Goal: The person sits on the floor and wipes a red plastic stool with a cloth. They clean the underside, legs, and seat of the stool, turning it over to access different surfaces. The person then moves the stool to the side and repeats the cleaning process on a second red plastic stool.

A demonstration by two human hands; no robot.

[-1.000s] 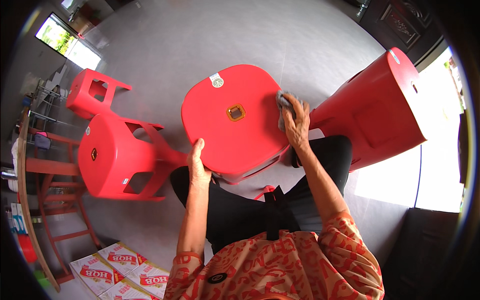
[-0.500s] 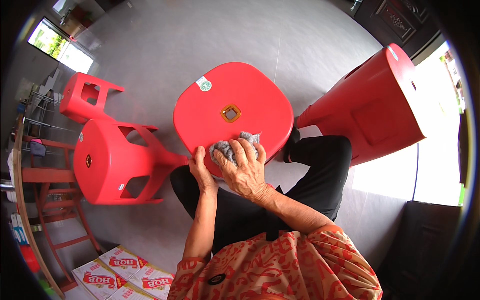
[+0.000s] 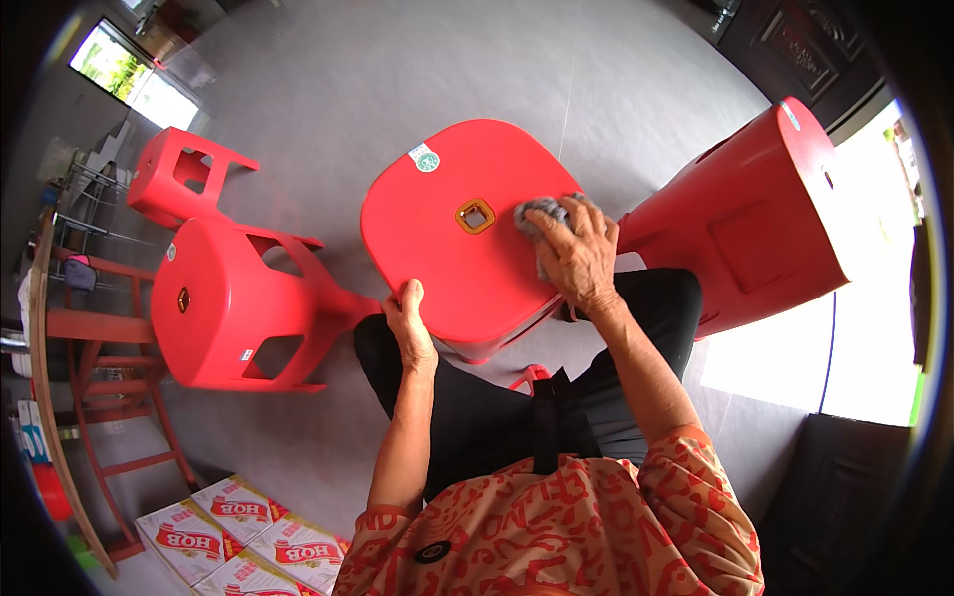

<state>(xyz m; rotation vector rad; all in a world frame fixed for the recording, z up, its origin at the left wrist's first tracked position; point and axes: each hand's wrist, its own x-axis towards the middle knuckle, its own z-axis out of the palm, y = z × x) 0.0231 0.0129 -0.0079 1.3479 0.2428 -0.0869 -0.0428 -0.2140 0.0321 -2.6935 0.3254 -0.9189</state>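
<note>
A red plastic stool (image 3: 447, 238) stands in front of me, its square rounded seat facing up. The seat has a yellow-rimmed hole at its middle and a round green-and-white sticker near its far left corner. My right hand (image 3: 579, 248) presses a crumpled grey cloth (image 3: 542, 211) on the seat's right edge, fingers curled over it. At the near left edge, my left hand (image 3: 410, 328) grips the stool's rim, thumb on top and the other fingers hidden under the edge.
Two red stools lie on their sides at the left, a larger one (image 3: 204, 318) and a smaller one (image 3: 164, 179). A tall red stool (image 3: 755, 228) leans at the right by a bright doorway. Red-and-white cartons (image 3: 189, 541) and a wooden chair (image 3: 124, 417) stand lower left.
My right hand has carried the cloth from the seat's near edge to its right edge. My left hand stays at the near left rim, and the stool appears slightly turned.
</note>
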